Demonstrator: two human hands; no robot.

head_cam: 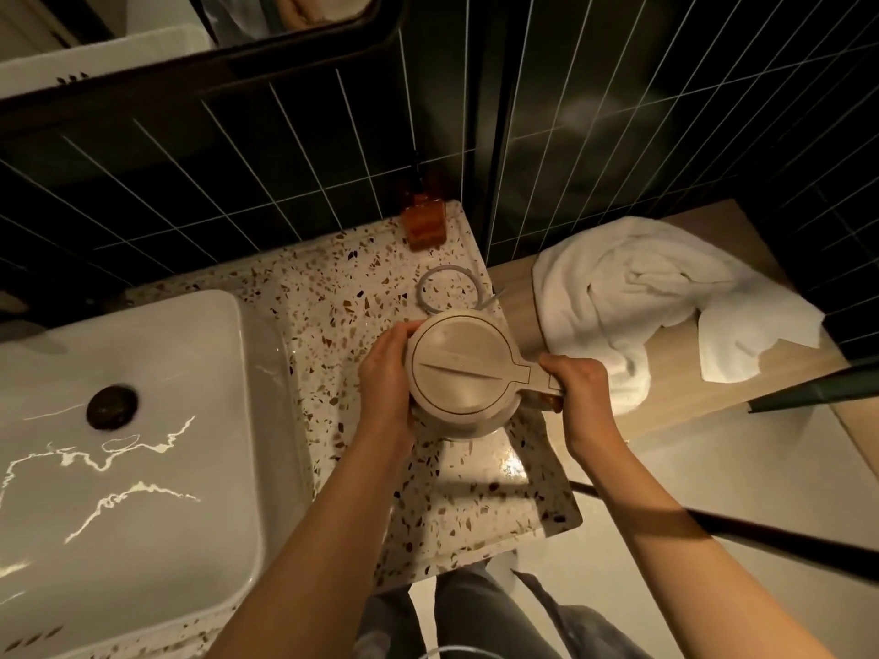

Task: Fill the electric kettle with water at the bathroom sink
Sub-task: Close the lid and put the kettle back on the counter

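Plastic kettle [459, 373], mid-frame, lid shut, prob. light & smooth: right hand [575, 385] wraps handle, left hand [385, 373] cups body; sink [128, 420] lower left.

Dark green tiled wall [295, 149], terrazzo counter [456, 506], wooden shelf [704, 397], pale floor [742, 473]

Speckled terrazzo counter [333, 297] carries white sink [142, 420], amber bottle [424, 225], ring [449, 290].
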